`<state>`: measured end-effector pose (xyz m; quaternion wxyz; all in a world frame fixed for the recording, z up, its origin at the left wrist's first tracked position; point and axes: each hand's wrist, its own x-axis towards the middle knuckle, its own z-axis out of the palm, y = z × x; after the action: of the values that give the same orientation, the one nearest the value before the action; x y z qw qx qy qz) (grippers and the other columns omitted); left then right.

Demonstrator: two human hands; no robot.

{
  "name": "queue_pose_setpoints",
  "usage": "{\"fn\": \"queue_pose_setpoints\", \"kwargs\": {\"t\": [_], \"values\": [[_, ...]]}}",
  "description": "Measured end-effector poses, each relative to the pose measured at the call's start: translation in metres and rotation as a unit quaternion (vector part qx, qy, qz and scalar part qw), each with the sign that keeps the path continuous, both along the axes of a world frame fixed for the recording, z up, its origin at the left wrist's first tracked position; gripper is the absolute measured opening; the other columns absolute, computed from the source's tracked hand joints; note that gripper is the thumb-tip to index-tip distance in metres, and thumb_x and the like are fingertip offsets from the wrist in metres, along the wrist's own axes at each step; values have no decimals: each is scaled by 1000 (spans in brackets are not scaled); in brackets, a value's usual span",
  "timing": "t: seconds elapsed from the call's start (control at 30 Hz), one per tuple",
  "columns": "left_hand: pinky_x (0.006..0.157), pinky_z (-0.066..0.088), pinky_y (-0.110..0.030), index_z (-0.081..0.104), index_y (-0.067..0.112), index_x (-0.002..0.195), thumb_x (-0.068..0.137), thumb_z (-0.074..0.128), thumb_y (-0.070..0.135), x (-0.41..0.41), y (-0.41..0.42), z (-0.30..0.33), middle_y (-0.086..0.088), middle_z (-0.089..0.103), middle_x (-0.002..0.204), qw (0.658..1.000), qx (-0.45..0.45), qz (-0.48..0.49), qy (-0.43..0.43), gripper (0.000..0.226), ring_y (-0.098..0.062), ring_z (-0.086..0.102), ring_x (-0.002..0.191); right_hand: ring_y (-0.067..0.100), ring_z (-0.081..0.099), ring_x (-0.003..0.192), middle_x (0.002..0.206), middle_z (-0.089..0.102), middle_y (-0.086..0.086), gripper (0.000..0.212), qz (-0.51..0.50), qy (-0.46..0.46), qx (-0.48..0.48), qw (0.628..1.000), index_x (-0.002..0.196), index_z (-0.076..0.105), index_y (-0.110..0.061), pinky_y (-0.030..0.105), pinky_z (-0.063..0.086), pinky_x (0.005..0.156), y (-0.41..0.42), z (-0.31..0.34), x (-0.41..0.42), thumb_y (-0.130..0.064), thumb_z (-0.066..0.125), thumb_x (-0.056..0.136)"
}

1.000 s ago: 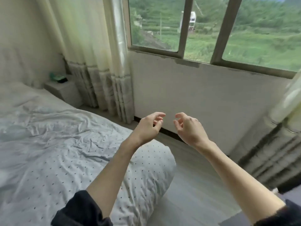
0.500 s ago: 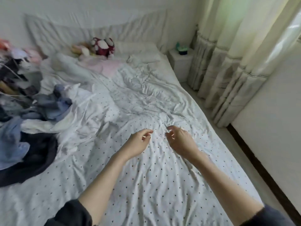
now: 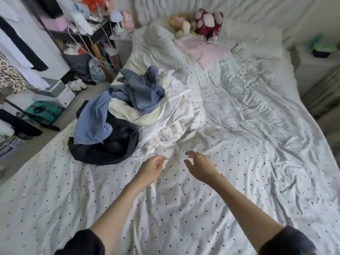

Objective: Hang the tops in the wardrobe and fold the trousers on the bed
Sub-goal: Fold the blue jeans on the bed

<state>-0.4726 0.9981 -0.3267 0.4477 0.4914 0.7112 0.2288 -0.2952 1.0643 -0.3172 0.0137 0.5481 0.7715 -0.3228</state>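
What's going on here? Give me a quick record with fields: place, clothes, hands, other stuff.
place: bed with dotted white sheet
clothes: pile on the bed's left side, blue, dark and white pieces tangled
left hand: empty, fingers relaxed, over the sheet near the pile
right hand: empty, fingers spread
other stuff: plush toys at the bed's head

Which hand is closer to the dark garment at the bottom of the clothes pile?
Left. The left hand hovers just right of the dark garment, holding nothing. The right hand is farther right, beyond the left hand, over the dotted sheet.
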Motion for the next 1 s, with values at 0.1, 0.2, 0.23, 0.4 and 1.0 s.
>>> {"fn": "queue_pose_setpoints", "kwargs": {"t": [0.1, 0.2, 0.23, 0.4, 1.0], "values": [[89, 36, -16, 59, 17, 123, 99, 41, 14, -67, 28, -24, -1, 58, 126, 1000, -6, -2, 28, 30, -13, 53, 116, 29, 48, 124, 138, 49, 10, 44, 13, -9, -2, 1000, 140, 39, -15, 38, 39, 98, 42, -10, -62, -27, 44, 98], [88, 34, -15, 58, 7, 122, 95, 44, 7, -118, 63, -35, -8, 58, 123, 995, 39, -13, 92, 31, -22, 53, 116, 30, 44, 127, 143, 41, 10, 48, 29, -27, 21, 999, 143, 32, -16, 42, 39, 100, 84, -17, -112, -27, 44, 98], [90, 30, -14, 56, 4, 124, 94, 45, 3, -135, 79, -39, -12, 56, 125, 990, 65, -23, 120, 33, -26, 50, 119, 29, 41, 129, 145, 38, 9, 50, 39, -39, 35, 998, 144, 30, -17, 43, 38, 102, 100, -21, -129, -28, 44, 98], [113, 21, -44, 26, 16, 147, 94, 45, 10, -189, 149, -62, -8, 20, 154, 949, 126, -94, 273, 56, -29, 14, 142, 25, 12, 143, 156, 15, 6, 58, 64, -82, 154, 983, 148, 18, -19, 49, 24, 111, 172, -34, -203, -27, 44, 97], [114, 20, -44, 5, 18, 151, 90, 58, 11, -211, 157, -48, -11, 0, 158, 949, 186, -104, 231, 81, -29, 5, 145, 33, 52, 77, 83, 61, 14, 11, -3, 8, 146, 989, 92, 56, -7, 32, 31, 66, 182, -14, -228, -16, 52, 89]]}}
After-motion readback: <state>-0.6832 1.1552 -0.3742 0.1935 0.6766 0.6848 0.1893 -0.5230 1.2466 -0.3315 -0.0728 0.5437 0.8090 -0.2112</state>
